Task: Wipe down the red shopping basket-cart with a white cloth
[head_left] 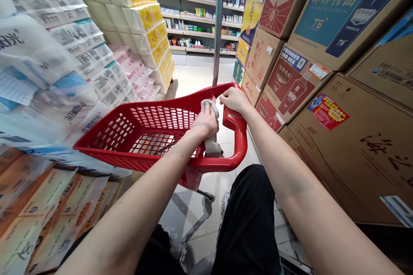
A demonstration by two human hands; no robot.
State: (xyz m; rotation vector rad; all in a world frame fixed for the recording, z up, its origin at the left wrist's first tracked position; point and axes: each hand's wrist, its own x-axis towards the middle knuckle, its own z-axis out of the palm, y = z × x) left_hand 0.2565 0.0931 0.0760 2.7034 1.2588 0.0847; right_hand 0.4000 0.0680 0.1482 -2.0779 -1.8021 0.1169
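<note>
Evidently, cloth work is under way at the handle end of the red basket (pixel 190 99), which stands at centre, its long body reaching left. The gray cloth (pixel 213 149) lies over the right end rim, with a fold hanging in the opening of the handle (pixel 242 148). Left hand (pixel 206 121): grip closed on the cloth, fingers laid over it and pressing it to the rim. Right hand (pixel 235 99): fingers curled at the far corner of the handle; I cannot tell whether they grasp it or only brace there, as the undersides are hidden.

Progress, as judged: contact with the right end is made, so that portion is in hand but not finished. The left end and both long sides have no cloth on them; these, plus the near stretch of the handle, would be what is left if the whole basket is to be covered. No surface mark separates a done part from an undone one.

Surroundings: cartons (pixel 346 6) stacked right, wrapped paper packs (pixel 150 36) left, stocked shelves (pixel 196 0) far.
</note>
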